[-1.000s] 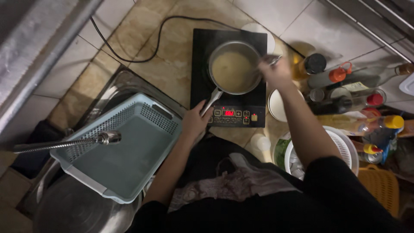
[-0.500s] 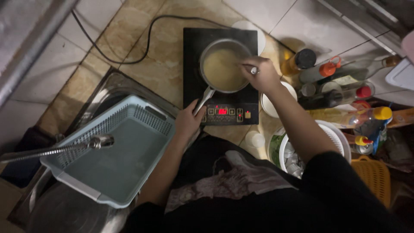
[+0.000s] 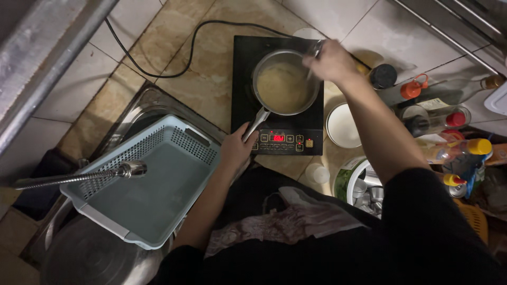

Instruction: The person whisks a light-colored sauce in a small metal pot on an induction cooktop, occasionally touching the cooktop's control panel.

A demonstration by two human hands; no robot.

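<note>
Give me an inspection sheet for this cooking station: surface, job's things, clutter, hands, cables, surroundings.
Surface: beige stone counter, partly tiled.
Job's things: small steel saucepan of pale yellowish liquid on a black induction hob with its red display lit.
Clutter: white bowl, bottles with red and yellow caps, white colander of metal cups.
Hands: left hand grips the saucepan handle; right hand holds a thin utensil over the saucepan rim, fingers closed.
Cables: black power cord looping across the counter to the hob.
Surroundings: pale blue plastic basket over a steel sink, chrome tap above it.
</note>
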